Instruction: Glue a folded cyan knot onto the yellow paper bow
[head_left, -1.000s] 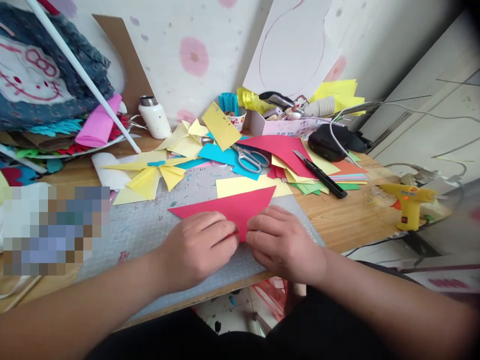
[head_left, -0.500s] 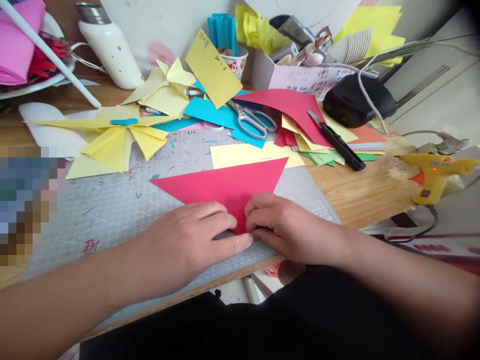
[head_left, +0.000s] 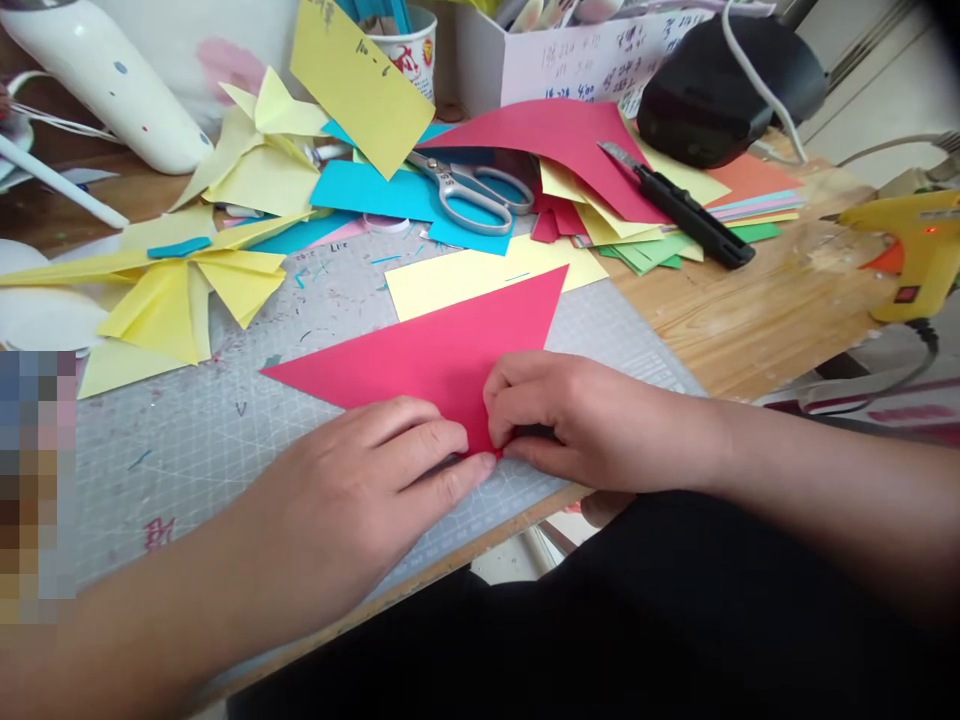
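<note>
A red paper triangle (head_left: pixel 427 355) lies folded on the grey cutting mat (head_left: pixel 225 430), its point toward me. My left hand (head_left: pixel 360 490) rests flat on the mat, fingers stretched out and pressing on the triangle's near tip. My right hand (head_left: pixel 577 420) has its fingers curled and pinched together on the same tip from the right. The two hands nearly touch at that corner, which they hide.
Behind the triangle lie a yellow sheet (head_left: pixel 480 275), folded yellow paper shapes (head_left: pixel 180 300), scissors (head_left: pixel 472 190), a black utility knife (head_left: pixel 682 205), stacked coloured paper (head_left: pixel 720 205) and a white bottle (head_left: pixel 97 85). A yellow glue gun (head_left: pixel 907 255) sits at the right, on the wooden table (head_left: pixel 750 320).
The view has moved closer and lower over the mat. Both hands stay on the triangle's near tip; my right fingers have curled tighter on it.
</note>
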